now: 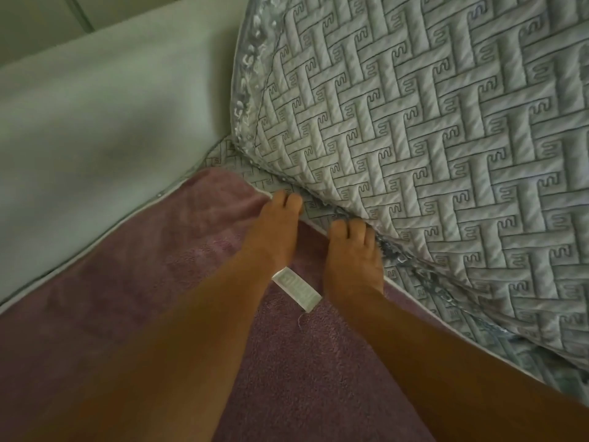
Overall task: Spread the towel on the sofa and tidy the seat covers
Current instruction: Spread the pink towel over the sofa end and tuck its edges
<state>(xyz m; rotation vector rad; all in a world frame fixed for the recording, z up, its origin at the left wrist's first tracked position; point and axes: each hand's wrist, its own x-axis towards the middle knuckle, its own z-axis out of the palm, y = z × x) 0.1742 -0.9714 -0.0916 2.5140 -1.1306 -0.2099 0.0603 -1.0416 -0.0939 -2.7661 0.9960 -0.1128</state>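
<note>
A purple towel lies flat on the sofa seat, its white label facing up between my wrists. A grey quilted seat cover drapes the back cushion, and a strip of the same quilting shows on the seat beyond the towel. My left hand rests on the towel's far corner, fingers curled over its edge. My right hand lies on the towel's far edge, its fingertips pushed into the crease under the quilted cover's lace hem and hidden there.
A plain pale green sofa arm rises along the left of the towel. The quilted cover's lace trim runs down its left edge into the crease. A pale wall or panel shows at the top left.
</note>
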